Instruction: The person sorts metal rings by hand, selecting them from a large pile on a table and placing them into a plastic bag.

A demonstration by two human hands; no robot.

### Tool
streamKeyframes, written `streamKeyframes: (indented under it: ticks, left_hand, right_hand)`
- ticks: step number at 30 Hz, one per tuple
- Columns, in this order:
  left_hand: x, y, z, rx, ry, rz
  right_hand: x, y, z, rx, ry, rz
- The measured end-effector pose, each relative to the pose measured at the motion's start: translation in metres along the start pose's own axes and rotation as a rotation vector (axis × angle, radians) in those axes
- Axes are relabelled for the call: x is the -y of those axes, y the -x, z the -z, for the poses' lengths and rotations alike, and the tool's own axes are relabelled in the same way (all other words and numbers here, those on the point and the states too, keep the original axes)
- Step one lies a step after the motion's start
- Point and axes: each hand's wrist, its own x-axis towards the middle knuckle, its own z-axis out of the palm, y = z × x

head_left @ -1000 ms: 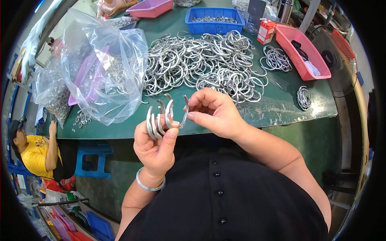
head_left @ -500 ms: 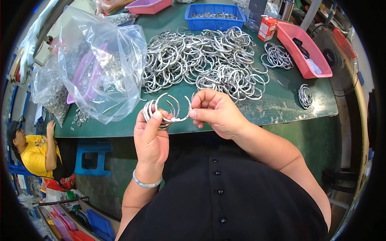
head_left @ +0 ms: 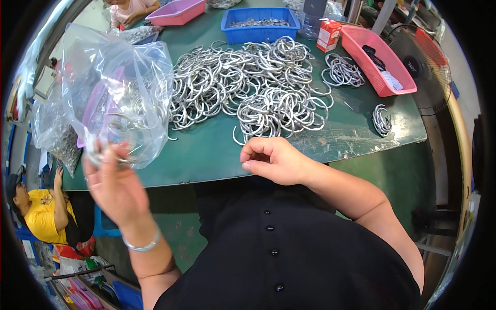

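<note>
My left hand (head_left: 118,188), smeared by motion, is at the near side of a large clear plastic bag (head_left: 155,62). Its fingers seem closed around silvery open metal rings (head_left: 123,161); their blurred arcs show by the fingertips, partly confused with the shiny film. My right hand (head_left: 276,161) hovers over the table's near edge, fingers loosely curled in, thumb close to the forefinger, with nothing visible in it. Just beyond it lies a large heap of the same open metal rings (head_left: 274,111); one loose ring end sticks out to the left of this hand.
The green table (head_left: 206,165) also bears a blue basket (head_left: 261,33) of small metal parts, a pink basket (head_left: 382,67), a red carton (head_left: 328,36) and smaller ring bundles (head_left: 382,120). A filled clear bag (head_left: 59,137) stands left. A fan (head_left: 421,67) is at right. Two other people sit nearby.
My left hand has swung left with the rings, from in front of me to the plastic bag. The right hand has let go of the rings and stays near its place. The view has shifted slightly.
</note>
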Motion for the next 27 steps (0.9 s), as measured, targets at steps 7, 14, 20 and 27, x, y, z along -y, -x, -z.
streamKeyframes:
  ticks: [7,14,20,27]
  left_hand:
    - [0.019,-0.099,0.062,0.169,-0.768,-0.053]
    - [0.038,-0.096,0.059,0.343,-1.299,-0.031]
    - [0.031,-0.079,0.046,0.409,-1.240,0.302]
    - [0.043,-0.085,0.055,0.322,-1.049,0.116]
  right_hand:
    - [0.015,-0.010,0.046,-0.326,0.839,0.344]
    - [0.014,-0.032,0.073,-0.372,1.152,0.350]
    - [0.023,-0.069,0.080,-0.125,1.445,0.209]
    - [0.031,-0.099,0.077,0.089,1.520,-0.051]
